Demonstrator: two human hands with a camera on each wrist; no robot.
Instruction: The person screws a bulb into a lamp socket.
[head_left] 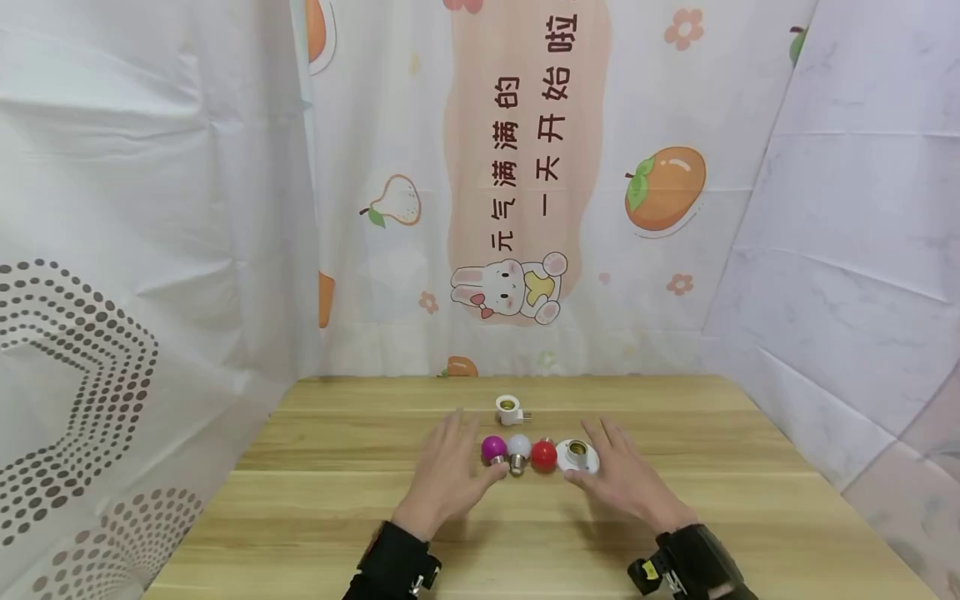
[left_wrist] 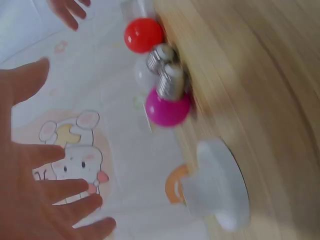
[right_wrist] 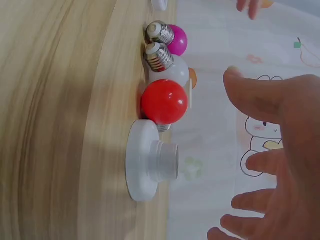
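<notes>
My left hand (head_left: 446, 476) hovers over the table with fingers spread, its thumb near the purple bulb (head_left: 493, 448). Palm visible and empty, the right hand (head_left: 624, 476) is beside a round white lamp holder (head_left: 590, 460), overlapping its edge in the head view. Between the hands lie a white bulb (head_left: 518, 445) and a red bulb (head_left: 543, 456) in a row with the purple one. A second white lamp holder (left_wrist: 231, 187) shows in the left wrist view, left of the purple bulb; my left hand hides it in the head view.
A white plug-in lamp socket (head_left: 507, 411) with metal prongs stands behind the bulbs. The wooden table (head_left: 300, 500) ends at a printed curtain (head_left: 390, 275) at the back. White cloth hangs on the left and right sides.
</notes>
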